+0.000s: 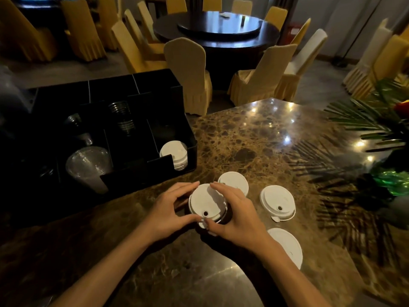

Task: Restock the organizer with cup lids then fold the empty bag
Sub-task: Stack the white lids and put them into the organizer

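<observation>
A small stack of white cup lids (207,201) sits on the marble table, held from both sides by my left hand (170,209) and my right hand (234,214). Three more white lids lie loose on the table: one just behind the stack (235,181), one to the right (277,202), one near my right wrist (287,245). The black organizer (155,100) stands at the left. Its front right compartment holds a row of white lids (174,155). No bag is in view.
Clear plastic cups (88,167) and dark lids (122,117) fill other organizer compartments. A green plant arrangement (380,134) stands at the table's right edge. Beyond the table are covered chairs (188,72) and a round dark table (221,29).
</observation>
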Demonstrator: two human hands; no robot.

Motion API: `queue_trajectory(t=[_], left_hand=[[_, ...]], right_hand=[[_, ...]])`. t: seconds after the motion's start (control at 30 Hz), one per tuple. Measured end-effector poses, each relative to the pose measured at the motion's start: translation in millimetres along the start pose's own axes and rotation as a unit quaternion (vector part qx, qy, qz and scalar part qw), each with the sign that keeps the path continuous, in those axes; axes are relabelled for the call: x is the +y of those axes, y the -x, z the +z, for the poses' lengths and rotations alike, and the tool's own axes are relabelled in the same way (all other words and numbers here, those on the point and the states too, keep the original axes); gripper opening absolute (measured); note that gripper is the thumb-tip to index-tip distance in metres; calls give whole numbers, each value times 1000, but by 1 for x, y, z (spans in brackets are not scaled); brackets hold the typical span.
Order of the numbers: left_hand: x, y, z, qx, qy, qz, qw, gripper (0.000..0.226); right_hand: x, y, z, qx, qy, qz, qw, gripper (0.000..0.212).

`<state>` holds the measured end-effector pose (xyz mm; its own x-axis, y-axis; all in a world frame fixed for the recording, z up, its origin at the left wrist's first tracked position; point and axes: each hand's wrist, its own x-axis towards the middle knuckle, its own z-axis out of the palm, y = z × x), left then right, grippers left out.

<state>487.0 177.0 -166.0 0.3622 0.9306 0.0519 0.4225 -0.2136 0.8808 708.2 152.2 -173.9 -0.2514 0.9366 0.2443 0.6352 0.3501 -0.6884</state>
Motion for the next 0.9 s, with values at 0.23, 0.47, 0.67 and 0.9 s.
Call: queue_trajectory(t=[0.23, 0.47, 0.67, 0.9], left_hand=[[26, -61, 6, -90, -14, 54, 994, 74], [24, -107, 16, -178, 8, 24, 984, 67], [12, -124, 26, -208, -1, 2, 978, 74], [3, -134, 31, -210, -18, -11, 978, 74]], right_hand=[[6, -4, -13, 141, 35, 82, 986, 75], [9, -9, 5, 207, 73, 184, 958, 67], [14, -15, 18, 237, 76, 247, 937, 68], [19, -19, 27, 249, 70, 275, 926, 67]])
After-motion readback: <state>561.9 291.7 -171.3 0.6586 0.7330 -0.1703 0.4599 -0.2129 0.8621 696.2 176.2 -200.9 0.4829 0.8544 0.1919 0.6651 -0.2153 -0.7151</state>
